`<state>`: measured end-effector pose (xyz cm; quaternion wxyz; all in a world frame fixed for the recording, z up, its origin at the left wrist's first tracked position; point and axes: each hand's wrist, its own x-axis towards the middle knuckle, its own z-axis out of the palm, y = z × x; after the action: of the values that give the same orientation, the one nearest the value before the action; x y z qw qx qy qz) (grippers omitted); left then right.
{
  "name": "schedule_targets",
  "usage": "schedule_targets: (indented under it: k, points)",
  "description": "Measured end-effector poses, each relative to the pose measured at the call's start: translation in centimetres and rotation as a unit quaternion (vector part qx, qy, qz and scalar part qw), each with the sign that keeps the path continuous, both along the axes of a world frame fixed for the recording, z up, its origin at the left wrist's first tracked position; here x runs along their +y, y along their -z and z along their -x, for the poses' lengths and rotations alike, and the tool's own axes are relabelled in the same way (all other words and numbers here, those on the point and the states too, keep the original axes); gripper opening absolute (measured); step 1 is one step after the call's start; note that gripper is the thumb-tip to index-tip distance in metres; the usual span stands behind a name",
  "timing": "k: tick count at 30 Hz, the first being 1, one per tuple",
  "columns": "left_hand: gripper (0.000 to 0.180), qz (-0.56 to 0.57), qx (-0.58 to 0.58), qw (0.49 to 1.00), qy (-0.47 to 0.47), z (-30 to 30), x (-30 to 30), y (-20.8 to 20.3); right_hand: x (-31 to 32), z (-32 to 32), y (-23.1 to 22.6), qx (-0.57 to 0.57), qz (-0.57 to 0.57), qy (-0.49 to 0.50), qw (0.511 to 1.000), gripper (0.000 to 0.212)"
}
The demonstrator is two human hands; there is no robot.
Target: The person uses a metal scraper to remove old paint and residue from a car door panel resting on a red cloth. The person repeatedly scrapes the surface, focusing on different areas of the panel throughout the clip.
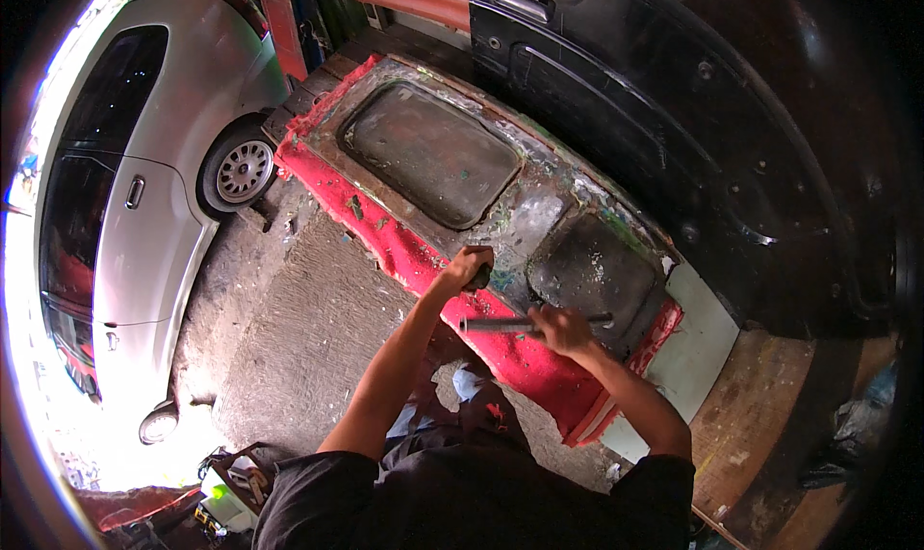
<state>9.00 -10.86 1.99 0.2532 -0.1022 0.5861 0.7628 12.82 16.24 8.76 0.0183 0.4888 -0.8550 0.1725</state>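
Observation:
A long, worn metal panel (pixel 472 225) with two rounded recesses and patchy, flaking paint lies on a red cloth (pixel 404 256). At its near edge, my left hand (pixel 468 264) is closed around a small dark block (pixel 480 277), mostly hidden by the fingers. To the right, my right hand (pixel 561 331) is wrapped round the middle of a grey metal bar (pixel 500 325). The bar lies roughly sideways over the cloth and the panel's near edge, its left end pointing toward the spot below my left hand. Its right end shows past my knuckles, over the smaller recess.
Behind the panel stands a large black ribbed vehicle panel (pixel 616 88). A silver car (pixel 154 165) is parked at the left on the rough concrete floor (pixel 298 329). A pale board (pixel 693 348) projects at the right. Lower left is a box of assorted items (pixel 236 487).

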Motion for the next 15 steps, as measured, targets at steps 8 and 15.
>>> schedule_targets:
  k: [8,15]
  points:
    - [0.023,0.064,0.053,0.997,0.0,-0.3,0.4,0.9,-1.0,-0.9,-1.0,-0.061,0.03,0.042,0.997,0.035]
    - [0.023,0.035,-0.033,0.999,0.01,-0.3,0.3,-1.4,-0.3,0.3,1.0,-0.014,0.007,-0.008,1.0,0.036]
